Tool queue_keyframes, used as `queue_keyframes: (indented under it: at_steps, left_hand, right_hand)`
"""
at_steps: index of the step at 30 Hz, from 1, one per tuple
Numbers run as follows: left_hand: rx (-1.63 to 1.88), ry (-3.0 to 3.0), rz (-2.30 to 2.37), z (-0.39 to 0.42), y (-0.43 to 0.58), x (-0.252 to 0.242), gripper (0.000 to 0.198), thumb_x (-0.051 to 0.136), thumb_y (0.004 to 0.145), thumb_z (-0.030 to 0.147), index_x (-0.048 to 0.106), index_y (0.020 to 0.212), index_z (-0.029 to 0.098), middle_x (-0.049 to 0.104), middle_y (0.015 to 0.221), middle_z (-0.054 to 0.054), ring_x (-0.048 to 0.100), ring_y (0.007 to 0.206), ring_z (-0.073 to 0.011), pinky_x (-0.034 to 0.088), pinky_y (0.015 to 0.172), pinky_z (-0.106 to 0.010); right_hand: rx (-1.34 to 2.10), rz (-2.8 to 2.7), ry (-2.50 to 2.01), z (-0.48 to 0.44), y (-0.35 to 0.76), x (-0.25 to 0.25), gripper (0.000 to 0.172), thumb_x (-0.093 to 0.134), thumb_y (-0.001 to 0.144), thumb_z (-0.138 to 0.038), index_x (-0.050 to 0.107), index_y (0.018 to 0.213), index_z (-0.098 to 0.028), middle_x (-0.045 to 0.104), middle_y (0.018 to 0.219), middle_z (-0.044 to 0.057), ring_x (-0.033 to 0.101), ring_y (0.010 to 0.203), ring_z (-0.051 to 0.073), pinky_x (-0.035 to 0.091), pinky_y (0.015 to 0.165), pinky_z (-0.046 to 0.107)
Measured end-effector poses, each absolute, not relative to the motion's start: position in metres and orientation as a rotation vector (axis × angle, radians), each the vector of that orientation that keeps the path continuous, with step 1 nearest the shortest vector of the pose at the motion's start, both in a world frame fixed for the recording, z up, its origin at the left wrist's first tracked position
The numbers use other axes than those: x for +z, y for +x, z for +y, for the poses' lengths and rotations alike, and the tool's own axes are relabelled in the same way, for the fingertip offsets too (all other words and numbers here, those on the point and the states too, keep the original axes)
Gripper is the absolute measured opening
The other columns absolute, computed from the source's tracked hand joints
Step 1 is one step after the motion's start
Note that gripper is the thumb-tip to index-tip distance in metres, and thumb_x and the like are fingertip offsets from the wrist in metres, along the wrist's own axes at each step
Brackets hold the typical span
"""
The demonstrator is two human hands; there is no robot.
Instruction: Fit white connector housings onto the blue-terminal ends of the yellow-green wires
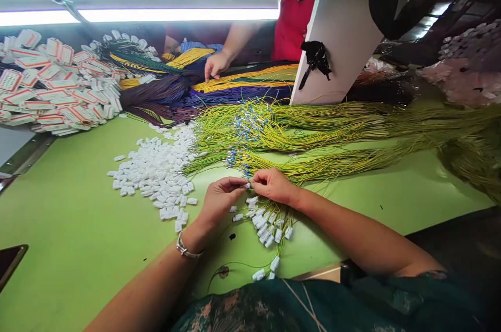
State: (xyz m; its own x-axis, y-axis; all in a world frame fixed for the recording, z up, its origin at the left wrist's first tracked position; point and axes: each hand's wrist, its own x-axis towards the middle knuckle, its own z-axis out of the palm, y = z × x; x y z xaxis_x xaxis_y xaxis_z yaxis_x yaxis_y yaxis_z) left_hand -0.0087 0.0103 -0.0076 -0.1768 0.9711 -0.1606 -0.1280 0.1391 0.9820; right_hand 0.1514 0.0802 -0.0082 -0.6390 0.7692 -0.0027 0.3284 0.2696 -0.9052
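Observation:
My left hand (225, 197) pinches a small white plastic connector (248, 185) between thumb and fingertips. Facing it, my right hand (274, 185) is closed at the connector's other side, its fingertips nearly touching those of the left. A wire end in the right fingers is too small to make out. Just below the hands lies a cluster of wires with white connectors (268, 227) on their ends. To the left spreads a pile of loose white connectors (152, 167). Beyond my hands run bundles of yellow-green wires (332, 165), with blue-and-silver terminals (250, 123) at their ends.
A green tabletop (78, 206) carries everything. At the back left rises a heap of white connectors with red-edged labels (55, 81). Across the table, a co-worker's hand (217, 64) rests over yellow and purple wires (242, 93). A white panel (336, 39) stands upright at the back.

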Motion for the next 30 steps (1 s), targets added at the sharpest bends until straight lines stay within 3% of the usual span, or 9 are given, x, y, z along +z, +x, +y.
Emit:
queue_keyframes:
  at_steps: [4,11,19,25,30]
  left_hand:
    - [1.290,0.929,1.344,0.010,-0.008,-0.006,0.019,0.080,0.057,0.025,0.073,0.071,0.015,0.073,0.081,-0.008,0.065,0.075,-0.0171,0.051,0.079,-0.030]
    - [1.291,0.927,1.371,0.008,-0.010,-0.004,0.018,0.079,0.058,0.025,0.072,0.071,0.015,0.073,0.085,-0.008,0.065,0.077,-0.0184,0.051,0.080,-0.032]
    - [1.153,1.065,1.394,0.003,-0.012,-0.001,0.011,0.073,0.062,0.022,0.073,0.071,0.016,0.072,0.078,-0.007,0.065,0.073,-0.0180,0.051,0.075,-0.030]
    - [0.721,1.398,1.233,-0.012,-0.014,0.009,0.011,0.065,0.069,0.019,0.074,0.075,0.019,0.072,0.074,-0.005,0.064,0.066,-0.0183,0.050,0.064,-0.028]
    - [0.986,1.539,1.666,-0.001,-0.019,0.006,0.016,0.061,0.077,0.026,0.073,0.084,0.020,0.071,0.081,-0.006,0.063,0.073,-0.0197,0.049,0.069,-0.030]
  right_hand:
    - [1.377,-2.105,-0.977,0.082,0.153,-0.001,0.009,0.054,0.070,-0.017,0.059,0.063,-0.013,0.052,0.055,-0.004,0.043,0.051,0.005,0.034,0.049,0.017]
    - [1.752,-1.980,-1.071,0.083,0.156,0.009,0.005,0.053,0.067,-0.015,0.057,0.069,-0.014,0.054,0.051,-0.006,0.047,0.036,0.006,0.035,0.038,0.016]
    - [1.511,-2.206,-0.972,0.089,0.159,0.005,0.006,0.057,0.066,-0.010,0.063,0.065,-0.011,0.055,0.054,-0.004,0.045,0.051,0.006,0.035,0.049,0.017]
    - [1.094,-2.281,-1.122,0.091,0.155,0.002,0.019,0.053,0.077,-0.014,0.070,0.087,-0.012,0.066,0.073,0.003,0.053,0.064,0.010,0.040,0.063,0.022]
    - [0.858,-2.437,-1.114,0.087,0.150,0.001,0.017,0.056,0.076,-0.014,0.070,0.085,-0.013,0.064,0.066,0.002,0.050,0.060,0.010,0.037,0.060,0.022]
